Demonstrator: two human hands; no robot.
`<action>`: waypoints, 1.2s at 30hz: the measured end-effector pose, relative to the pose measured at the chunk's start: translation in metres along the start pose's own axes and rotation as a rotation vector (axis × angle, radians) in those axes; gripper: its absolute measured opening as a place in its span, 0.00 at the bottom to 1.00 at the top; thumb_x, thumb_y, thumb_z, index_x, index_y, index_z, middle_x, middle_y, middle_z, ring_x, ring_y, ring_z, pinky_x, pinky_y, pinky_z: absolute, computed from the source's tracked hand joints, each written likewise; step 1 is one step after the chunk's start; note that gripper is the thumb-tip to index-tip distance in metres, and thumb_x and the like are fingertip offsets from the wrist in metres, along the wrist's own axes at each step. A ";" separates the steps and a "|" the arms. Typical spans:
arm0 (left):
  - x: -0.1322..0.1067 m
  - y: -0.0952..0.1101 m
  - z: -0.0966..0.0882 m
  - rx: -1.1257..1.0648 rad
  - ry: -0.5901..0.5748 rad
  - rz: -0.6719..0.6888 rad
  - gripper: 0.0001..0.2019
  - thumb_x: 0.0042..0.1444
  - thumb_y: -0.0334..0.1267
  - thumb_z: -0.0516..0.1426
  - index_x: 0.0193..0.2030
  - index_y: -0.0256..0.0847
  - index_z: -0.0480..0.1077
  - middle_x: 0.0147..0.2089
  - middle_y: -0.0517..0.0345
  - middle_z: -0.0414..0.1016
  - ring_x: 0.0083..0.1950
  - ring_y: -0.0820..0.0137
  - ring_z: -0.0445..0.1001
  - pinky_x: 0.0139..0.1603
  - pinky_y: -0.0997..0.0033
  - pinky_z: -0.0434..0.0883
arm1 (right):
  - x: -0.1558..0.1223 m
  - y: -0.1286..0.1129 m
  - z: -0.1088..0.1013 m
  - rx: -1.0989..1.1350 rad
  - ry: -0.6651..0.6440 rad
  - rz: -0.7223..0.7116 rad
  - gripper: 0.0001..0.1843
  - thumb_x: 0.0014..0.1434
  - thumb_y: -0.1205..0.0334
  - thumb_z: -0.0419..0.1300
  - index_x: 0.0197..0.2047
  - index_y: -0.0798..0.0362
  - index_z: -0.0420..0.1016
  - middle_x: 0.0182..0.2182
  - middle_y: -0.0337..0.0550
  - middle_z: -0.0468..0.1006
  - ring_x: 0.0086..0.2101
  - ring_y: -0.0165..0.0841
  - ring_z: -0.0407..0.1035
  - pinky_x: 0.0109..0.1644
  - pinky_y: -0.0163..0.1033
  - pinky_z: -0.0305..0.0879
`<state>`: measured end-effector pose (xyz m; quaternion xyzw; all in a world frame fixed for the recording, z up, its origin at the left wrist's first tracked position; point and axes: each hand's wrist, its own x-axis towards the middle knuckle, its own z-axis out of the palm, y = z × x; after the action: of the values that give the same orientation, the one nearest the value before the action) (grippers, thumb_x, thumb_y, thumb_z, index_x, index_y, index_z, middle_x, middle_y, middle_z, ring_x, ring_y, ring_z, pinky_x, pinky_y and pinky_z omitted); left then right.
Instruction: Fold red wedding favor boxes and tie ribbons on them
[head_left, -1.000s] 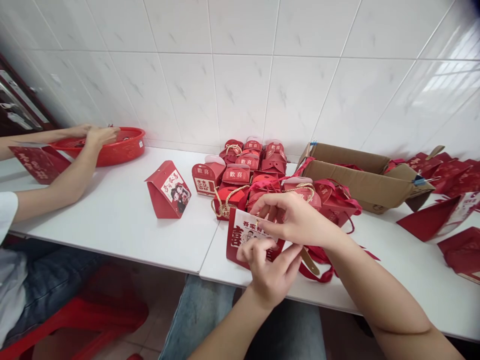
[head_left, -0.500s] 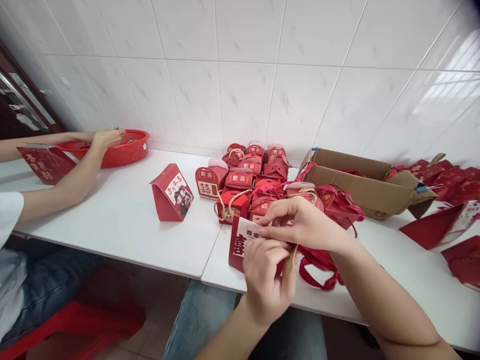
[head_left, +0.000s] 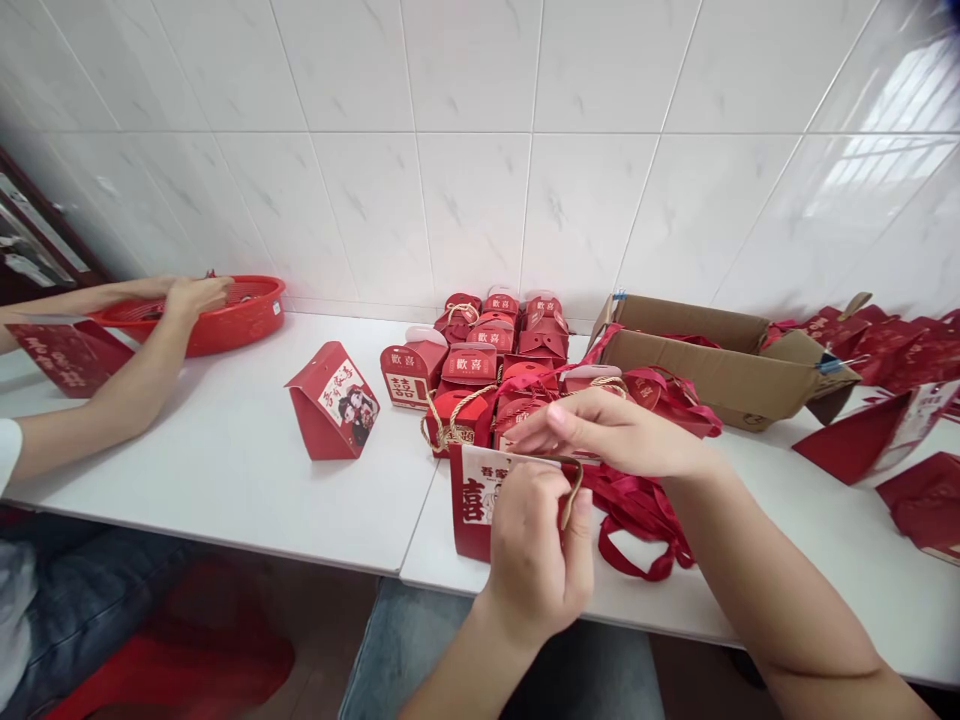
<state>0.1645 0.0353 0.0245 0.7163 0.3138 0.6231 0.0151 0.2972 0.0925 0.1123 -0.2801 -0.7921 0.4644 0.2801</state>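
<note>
A red gift box (head_left: 471,540) with a white printed label stands at the table's front edge, partly hidden by my hands. My left hand (head_left: 534,540) is curled in front of it, with an olive-gold ribbon (head_left: 573,496) caught between thumb and forefinger. Above the box's top edge, my right hand (head_left: 611,430) is held flat with fingers stretched out to the left, gripping nothing that I can see. Whether its fingertips touch the box is unclear. Loose dark-red ribbon (head_left: 645,530) lies on the table just right of my hands.
Several finished-looking red boxes (head_left: 472,365) are grouped behind my hands. One red box (head_left: 334,405) stands apart on the left. A cardboard box (head_left: 712,375) sits back right, with more red boxes (head_left: 919,500) beyond. At far left, a co-worker's hands (head_left: 191,298) reach into a red basin (head_left: 247,320).
My right hand's fingers have come out of a pinch at the box's top and straightened. The box's top edge shows more plainly. The camera view has shifted slightly.
</note>
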 end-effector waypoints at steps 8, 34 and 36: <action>0.017 -0.003 -0.016 -0.084 -0.158 -0.167 0.11 0.62 0.28 0.50 0.29 0.42 0.56 0.30 0.59 0.62 0.34 0.71 0.64 0.36 0.70 0.65 | -0.017 0.030 -0.006 -0.025 -0.229 -0.235 0.56 0.41 0.62 0.76 0.70 0.44 0.55 0.65 0.49 0.62 0.63 0.41 0.60 0.63 0.47 0.63; 0.058 -0.001 -0.069 -0.389 -0.315 -0.570 0.09 0.62 0.39 0.54 0.31 0.41 0.71 0.28 0.58 0.69 0.30 0.71 0.68 0.29 0.73 0.68 | -0.002 0.069 0.072 -0.020 0.720 -0.315 0.20 0.60 0.64 0.62 0.55 0.46 0.64 0.47 0.45 0.74 0.47 0.35 0.72 0.55 0.44 0.68; 0.060 -0.008 -0.081 -0.395 -0.341 -0.528 0.08 0.60 0.36 0.55 0.32 0.42 0.73 0.30 0.56 0.71 0.32 0.69 0.69 0.31 0.72 0.69 | -0.002 0.067 0.072 -0.014 0.743 -0.299 0.20 0.60 0.65 0.62 0.54 0.47 0.64 0.45 0.44 0.75 0.47 0.35 0.72 0.55 0.44 0.68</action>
<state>0.0900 0.0398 0.0920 0.6873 0.3544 0.5181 0.3656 0.2605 0.0774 0.0223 -0.3127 -0.6722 0.2801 0.6098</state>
